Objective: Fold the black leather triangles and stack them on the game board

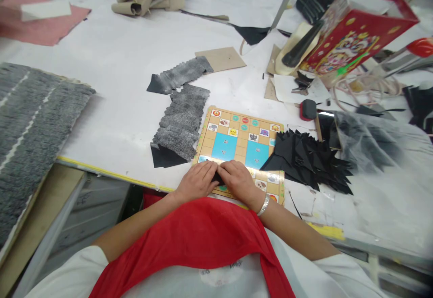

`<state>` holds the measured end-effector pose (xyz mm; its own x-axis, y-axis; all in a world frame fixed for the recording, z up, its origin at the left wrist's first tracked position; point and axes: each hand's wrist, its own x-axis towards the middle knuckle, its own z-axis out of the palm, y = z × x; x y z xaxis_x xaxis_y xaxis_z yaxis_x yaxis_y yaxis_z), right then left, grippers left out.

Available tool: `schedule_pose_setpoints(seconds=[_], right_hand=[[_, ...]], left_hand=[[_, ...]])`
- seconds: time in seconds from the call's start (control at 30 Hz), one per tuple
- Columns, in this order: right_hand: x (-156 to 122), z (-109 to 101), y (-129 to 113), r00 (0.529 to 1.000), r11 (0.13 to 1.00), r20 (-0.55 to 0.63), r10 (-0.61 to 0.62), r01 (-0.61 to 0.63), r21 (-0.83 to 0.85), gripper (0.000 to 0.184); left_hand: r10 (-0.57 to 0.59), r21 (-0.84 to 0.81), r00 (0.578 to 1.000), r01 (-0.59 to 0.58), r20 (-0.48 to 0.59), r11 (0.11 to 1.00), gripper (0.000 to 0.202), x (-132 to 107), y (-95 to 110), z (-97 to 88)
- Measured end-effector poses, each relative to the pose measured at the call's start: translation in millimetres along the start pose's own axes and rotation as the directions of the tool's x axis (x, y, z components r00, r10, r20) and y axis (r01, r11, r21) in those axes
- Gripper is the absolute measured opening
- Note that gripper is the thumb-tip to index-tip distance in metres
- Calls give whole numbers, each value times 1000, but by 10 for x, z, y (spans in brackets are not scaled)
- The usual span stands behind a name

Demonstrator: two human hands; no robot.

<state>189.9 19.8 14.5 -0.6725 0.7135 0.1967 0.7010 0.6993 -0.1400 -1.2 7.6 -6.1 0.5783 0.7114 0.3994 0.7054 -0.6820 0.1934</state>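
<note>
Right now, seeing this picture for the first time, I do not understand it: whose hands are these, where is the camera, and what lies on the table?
There is no machine: a person works with bare hands, and the camera sits on their head, looking down. The left hand and right hand rest on a colourful game board, fingertips meeting on a small black piece; pinched or only pressed, I cannot tell. Grey fuzzy pieces lie to the left, black triangles to the right, on a white table.
</note>
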Motion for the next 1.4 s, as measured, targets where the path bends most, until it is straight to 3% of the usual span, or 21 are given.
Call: schedule_pose_setpoints(seconds=[0.33,0.57,0.83,1.13,1.4], right_hand=[[-373,-29,-51,994,997,-71,78,-77,10,27],[-399,-41,-78,996,996,-25,84,-83,16,26],[-511,-80,-136,991,991,-25,132,-132,-5,26],[-590,-70,-208,981,983,-69,179,-182,-35,25],[-577,-83,-227,989,985,-55,139,-144,-90,25]], left_hand=[[33,28,999,-32,-19,999,46,2,8,56],[41,50,997,-45,70,998,47,6,34,63],[63,102,997,-68,50,992,56,-8,61,71],[55,121,986,-74,155,990,63,-24,112,-6],[59,163,978,-93,200,982,63,59,202,-112]])
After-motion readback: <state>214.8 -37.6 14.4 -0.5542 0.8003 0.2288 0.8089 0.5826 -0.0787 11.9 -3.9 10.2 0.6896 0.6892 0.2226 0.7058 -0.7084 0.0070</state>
